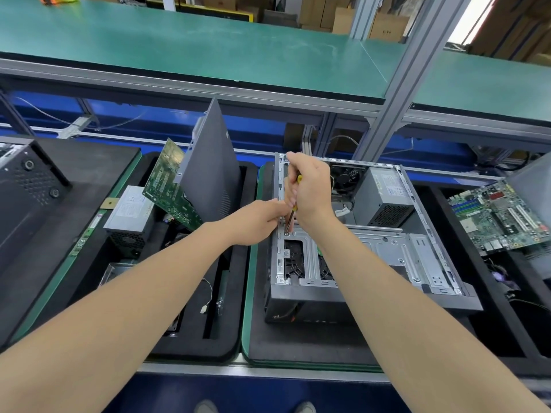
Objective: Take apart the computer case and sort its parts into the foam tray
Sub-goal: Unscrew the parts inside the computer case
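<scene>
The open computer case lies on its side on a black foam pad, its silver drive cage and grey power supply showing. My right hand grips a yellow-handled screwdriver held upright, its tip on a screw at the case's left rail. My left hand pinches the screwdriver's shaft just above the tip. The foam tray to the left holds a green circuit board, a grey side panel, a power supply and a small cable.
Another dark case lies at far left. A motherboard rests in a tray at right. A green shelf runs above, carried by an aluminium post. The bench edge is near me.
</scene>
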A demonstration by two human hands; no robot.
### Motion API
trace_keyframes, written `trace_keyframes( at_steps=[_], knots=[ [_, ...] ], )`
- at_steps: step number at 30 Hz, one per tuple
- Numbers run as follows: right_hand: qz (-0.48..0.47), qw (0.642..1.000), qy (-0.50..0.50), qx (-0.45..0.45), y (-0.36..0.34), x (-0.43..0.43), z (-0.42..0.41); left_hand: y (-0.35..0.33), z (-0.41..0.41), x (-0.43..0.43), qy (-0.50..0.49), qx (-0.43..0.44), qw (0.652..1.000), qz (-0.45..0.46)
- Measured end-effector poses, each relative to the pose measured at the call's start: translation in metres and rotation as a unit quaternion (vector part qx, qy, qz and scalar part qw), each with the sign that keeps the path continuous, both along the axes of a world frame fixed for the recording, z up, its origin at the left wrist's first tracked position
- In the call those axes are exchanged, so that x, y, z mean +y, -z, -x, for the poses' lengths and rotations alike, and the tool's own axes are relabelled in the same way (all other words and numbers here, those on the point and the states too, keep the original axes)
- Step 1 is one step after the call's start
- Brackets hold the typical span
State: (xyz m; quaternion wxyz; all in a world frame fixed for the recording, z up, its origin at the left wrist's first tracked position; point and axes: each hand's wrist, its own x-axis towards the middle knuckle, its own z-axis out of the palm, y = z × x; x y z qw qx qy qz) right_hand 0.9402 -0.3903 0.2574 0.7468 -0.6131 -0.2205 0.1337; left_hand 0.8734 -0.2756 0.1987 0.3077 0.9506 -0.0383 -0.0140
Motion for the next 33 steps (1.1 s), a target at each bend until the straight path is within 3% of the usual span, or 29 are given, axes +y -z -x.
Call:
trace_keyframes(
  at_steps=[10, 12, 15, 17, 19, 26, 33],
  knots=[
    [-0.017, 0.997, -0.078, 0.019, 0.002, -0.004, -0.003, 0.007, 0.000, 0.000, 0.000, -0.015, 1.000, 0.009],
    [0.014, 0.999, -0.038, 0.013, 0.002, -0.004, -0.001, 0.007, 0.001, 0.001, 0.002, -0.015, 1.000, 0.012],
    [0.078, 0.990, 0.111, -0.029, 0.007, 0.001, 0.007, 0.005, 0.002, -0.001, 0.012, -0.026, 0.999, 0.033],
    [0.063, 0.983, 0.173, 0.014, 0.011, 0.005, 0.013, 0.001, 0.003, -0.004, 0.016, -0.041, 0.998, 0.051],
    [0.045, 0.984, 0.171, 0.030, 0.013, 0.008, 0.016, 0.002, 0.002, -0.003, 0.018, -0.056, 0.997, 0.053],
    [-0.004, 0.993, -0.084, 0.082, 0.012, -0.001, -0.005, 0.010, 0.000, 0.002, 0.008, -0.042, 0.999, 0.033],
    [-0.016, 0.922, -0.356, 0.151, 0.005, -0.005, -0.032, 0.009, -0.002, 0.000, 0.016, -0.029, 0.999, 0.042]
  ],
)
